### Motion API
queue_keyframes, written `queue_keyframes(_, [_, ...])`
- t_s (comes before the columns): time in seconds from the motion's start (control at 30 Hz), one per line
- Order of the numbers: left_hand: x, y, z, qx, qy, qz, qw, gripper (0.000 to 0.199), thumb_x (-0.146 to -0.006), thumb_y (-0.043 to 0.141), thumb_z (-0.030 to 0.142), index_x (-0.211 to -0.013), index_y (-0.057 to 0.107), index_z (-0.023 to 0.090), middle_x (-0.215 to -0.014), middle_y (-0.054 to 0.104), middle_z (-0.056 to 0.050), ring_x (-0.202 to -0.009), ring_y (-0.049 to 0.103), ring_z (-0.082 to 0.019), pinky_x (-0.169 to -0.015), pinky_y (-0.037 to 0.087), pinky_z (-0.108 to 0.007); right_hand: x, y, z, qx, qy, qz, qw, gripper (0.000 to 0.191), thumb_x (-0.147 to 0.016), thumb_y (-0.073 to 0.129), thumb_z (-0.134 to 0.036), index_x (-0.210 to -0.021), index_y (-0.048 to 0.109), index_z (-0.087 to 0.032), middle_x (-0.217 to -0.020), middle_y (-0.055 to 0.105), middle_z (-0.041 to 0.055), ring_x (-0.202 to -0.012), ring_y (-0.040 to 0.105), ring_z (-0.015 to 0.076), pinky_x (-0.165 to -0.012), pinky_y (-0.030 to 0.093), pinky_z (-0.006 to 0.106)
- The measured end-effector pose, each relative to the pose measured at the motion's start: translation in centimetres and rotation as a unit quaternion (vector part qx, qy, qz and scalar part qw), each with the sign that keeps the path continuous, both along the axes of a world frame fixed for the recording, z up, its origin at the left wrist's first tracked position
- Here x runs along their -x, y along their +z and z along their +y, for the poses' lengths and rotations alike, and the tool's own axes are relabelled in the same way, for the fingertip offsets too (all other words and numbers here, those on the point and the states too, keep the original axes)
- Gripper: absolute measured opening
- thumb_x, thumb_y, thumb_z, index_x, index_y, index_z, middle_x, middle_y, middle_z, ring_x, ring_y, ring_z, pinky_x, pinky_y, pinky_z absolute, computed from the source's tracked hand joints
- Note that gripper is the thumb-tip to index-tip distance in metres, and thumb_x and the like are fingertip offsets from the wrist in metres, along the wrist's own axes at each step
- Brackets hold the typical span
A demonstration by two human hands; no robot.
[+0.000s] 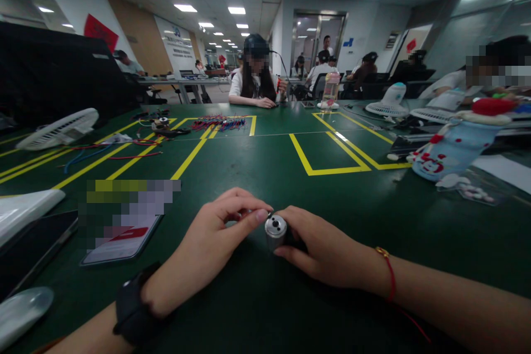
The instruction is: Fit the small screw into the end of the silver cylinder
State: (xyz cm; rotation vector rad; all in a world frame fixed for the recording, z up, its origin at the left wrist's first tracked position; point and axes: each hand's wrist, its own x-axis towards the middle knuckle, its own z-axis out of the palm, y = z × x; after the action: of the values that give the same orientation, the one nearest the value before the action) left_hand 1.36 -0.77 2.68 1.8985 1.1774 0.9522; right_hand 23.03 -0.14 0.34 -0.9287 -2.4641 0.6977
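A small silvery cylinder that looks like an electric motor (274, 239) stands upright near the front of the green table, its round end with dark holes facing up. My right hand (327, 243) grips it from the right, with thumb and fingers around its side. At the motor's upper left edge, my left hand (222, 227) has its thumb and index finger pinched together. A tiny dark bit shows at those fingertips, too small to name. Whether the left fingertips touch the motor I cannot tell.
On the left lie an ID card-like sleeve (124, 238), a dark phone-like slab (37, 249) and a white mouse (25, 310). Red and blue wires (219, 123) are heaped farther back. A blue bottle (454, 146) stands right. A person (255, 80) sits opposite.
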Motion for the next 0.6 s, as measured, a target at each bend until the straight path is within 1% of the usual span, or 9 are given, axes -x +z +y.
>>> queue_keyframes(0.13, [1.2,-0.7,0.4,0.016,0.012,0.048,0.999,0.019,-0.089,0.058,0.037,-0.094,0.074,0.028,-0.095,0.062,-0.002,-0.088,0.058,-0.021,-0.080,0.045,-0.033,-0.1,0.2,0.0,0.007,0.000,-0.007,1.000,0.026,-0.085,0.062,-0.023,-0.110,0.054,-0.018,-0.101,0.057,0.0066,-0.085,0.051,0.0190,-0.077,0.043,0.034])
queue_keyframes(0.2, [1.7,-1.3,0.6,0.023,-0.003,0.085,0.996,0.019,-0.089,0.058,0.037,-0.094,0.075,0.029,-0.095,0.060,-0.002,-0.089,0.057,-0.021,-0.082,0.043,-0.034,-0.2,0.1,-0.1,0.007,-0.002,-0.010,1.000,0.027,-0.086,0.062,-0.024,-0.111,0.053,-0.018,-0.102,0.057,0.0069,-0.086,0.051,0.0195,-0.077,0.043,0.035])
queue_keyframes(0.33, [2.0,-2.2,0.8,0.003,-0.043,0.162,0.986,0.017,-0.088,0.059,0.037,-0.089,0.076,0.032,-0.101,0.058,-0.002,-0.099,0.052,-0.023,-0.090,0.039,-0.037,-0.3,-0.2,-0.1,0.008,-0.012,-0.014,1.000,0.025,-0.085,0.062,-0.024,-0.108,0.054,-0.018,-0.098,0.057,0.0063,-0.083,0.050,0.0194,-0.074,0.044,0.035])
queue_keyframes(0.47, [1.9,-2.4,0.8,-0.006,-0.060,0.203,0.977,0.016,-0.087,0.060,0.038,-0.089,0.076,0.035,-0.103,0.058,-0.002,-0.102,0.049,-0.024,-0.095,0.034,-0.040,-0.3,-0.3,-0.1,0.006,-0.010,-0.007,1.000,0.025,-0.085,0.062,-0.023,-0.108,0.054,-0.019,-0.099,0.056,0.0063,-0.083,0.050,0.0193,-0.074,0.044,0.034])
queue_keyframes(0.6, [2.0,-2.5,0.9,-0.004,-0.065,0.212,0.975,0.016,-0.086,0.061,0.040,-0.088,0.077,0.036,-0.104,0.058,-0.002,-0.103,0.050,-0.025,-0.092,0.035,-0.040,-0.3,-0.2,-0.1,0.011,-0.009,-0.005,1.000,0.025,-0.085,0.063,-0.023,-0.108,0.054,-0.019,-0.097,0.057,0.0059,-0.082,0.050,0.0189,-0.074,0.044,0.034])
